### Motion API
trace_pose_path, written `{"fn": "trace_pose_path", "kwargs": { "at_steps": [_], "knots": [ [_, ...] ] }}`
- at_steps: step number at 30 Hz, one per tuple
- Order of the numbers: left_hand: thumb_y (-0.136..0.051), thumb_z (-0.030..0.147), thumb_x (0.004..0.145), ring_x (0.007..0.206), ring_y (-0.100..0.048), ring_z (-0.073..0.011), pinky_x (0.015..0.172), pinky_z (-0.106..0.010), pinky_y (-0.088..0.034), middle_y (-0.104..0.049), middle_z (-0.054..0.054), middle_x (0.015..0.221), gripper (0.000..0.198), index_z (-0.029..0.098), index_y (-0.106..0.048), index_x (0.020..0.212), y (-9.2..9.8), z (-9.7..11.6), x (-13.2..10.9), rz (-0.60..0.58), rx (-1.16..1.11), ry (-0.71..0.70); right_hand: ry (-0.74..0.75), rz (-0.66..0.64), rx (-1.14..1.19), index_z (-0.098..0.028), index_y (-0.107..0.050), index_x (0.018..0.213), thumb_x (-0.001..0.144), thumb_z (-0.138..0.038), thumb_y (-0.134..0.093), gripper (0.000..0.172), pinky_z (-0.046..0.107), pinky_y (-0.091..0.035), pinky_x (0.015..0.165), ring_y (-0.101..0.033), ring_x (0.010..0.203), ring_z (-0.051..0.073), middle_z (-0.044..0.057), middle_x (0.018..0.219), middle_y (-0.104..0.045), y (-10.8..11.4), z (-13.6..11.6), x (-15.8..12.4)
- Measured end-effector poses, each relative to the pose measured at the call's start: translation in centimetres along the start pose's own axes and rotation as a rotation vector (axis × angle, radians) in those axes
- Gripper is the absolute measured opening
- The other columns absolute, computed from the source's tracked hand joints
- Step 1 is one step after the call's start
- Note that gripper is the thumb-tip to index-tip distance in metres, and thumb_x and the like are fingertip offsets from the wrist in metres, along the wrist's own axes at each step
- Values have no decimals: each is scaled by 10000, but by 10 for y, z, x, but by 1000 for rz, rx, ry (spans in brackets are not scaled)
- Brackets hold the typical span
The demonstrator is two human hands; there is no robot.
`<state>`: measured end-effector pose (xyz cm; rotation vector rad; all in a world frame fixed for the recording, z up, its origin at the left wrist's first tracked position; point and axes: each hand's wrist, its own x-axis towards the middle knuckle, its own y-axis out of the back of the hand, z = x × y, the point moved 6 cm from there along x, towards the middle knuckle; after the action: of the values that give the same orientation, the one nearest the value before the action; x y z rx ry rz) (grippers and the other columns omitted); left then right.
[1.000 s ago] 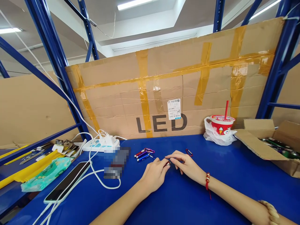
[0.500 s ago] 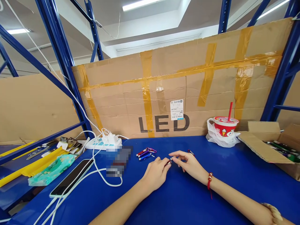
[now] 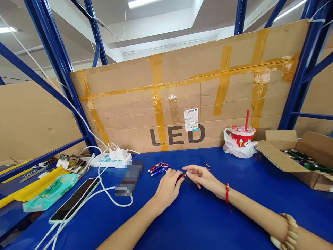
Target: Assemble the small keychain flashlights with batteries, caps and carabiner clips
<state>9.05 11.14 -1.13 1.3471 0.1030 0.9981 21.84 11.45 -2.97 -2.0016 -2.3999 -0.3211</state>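
Observation:
Near the middle of the blue table, my left hand [image 3: 168,185] is closed on a small red metal tube [image 3: 181,176], its silver end toward the right. My right hand [image 3: 199,175] pinches at that silver end with thumb and forefinger; any separate small part there is too small to make out. Red, purple and blue metal tubes [image 3: 157,169] with a pink carabiner lie together just behind my left hand. A dark red carabiner [image 3: 207,166] rests behind my right hand.
A white power strip [image 3: 104,160] with cables, a phone [image 3: 75,199] and a teal packet [image 3: 50,192] are at the left. A red cup [image 3: 241,139] in a plastic bag and an open carton [image 3: 279,158] stand at the right, before a cardboard wall [image 3: 125,114].
My right hand has closed in on the silver end of the red tube, where there was a small gap before. The whole view has shifted slightly.

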Motion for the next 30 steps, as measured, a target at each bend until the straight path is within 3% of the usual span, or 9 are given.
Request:
{"fn": "trace_pose_path", "kwargs": {
  "at_steps": [7, 12, 19, 24, 30],
  "knots": [
    [-331, 258, 953, 810, -547, -191, 794, -327, -449, -637, -57, 872, 290, 192, -612, 983, 1, 2, -1, 1, -32, -83, -35, -12, 3, -155, -638, 1000, 598, -597, -682, 600, 179, -348, 424, -405, 528, 56, 26, 765, -591, 4, 3, 0],
    [-326, 287, 957, 762, -553, -188, 699, -279, -451, -629, -56, 804, 317, 183, -625, 977, 0, 6, -3, -25, -52, -125, -50, -41, -18, -149, -645, 948, 591, -595, -682, 572, 175, -334, 414, -403, 508, 52, 18, 713, -599, 6, 8, 2],
    [-336, 290, 953, 750, -570, -201, 673, -280, -454, -627, -81, 796, 332, 145, -621, 1040, -1, 9, -7, -45, -68, -189, -61, -68, -116, -145, -608, 621, 541, -505, -736, 391, 176, -310, 359, -409, 454, 66, -24, 519, -516, 11, 12, 3],
    [-322, 280, 957, 731, -591, -183, 672, -260, -474, -618, -87, 802, 345, 145, -632, 1025, -2, 10, -10, -51, -116, -242, -49, -70, -190, -143, -631, 602, 593, -436, -716, 306, 173, -323, 369, -430, 435, 65, -25, 486, -523, 9, 7, 0],
    [-334, 267, 955, 709, -601, -167, 665, -257, -500, -632, -86, 797, 334, 145, -642, 990, -3, 9, -11, -23, -157, -292, -77, -87, -218, -122, -649, 616, 617, -433, -712, 317, 154, -321, 335, -469, 430, 64, 19, 564, -607, 6, 10, -6]
  ]
}}
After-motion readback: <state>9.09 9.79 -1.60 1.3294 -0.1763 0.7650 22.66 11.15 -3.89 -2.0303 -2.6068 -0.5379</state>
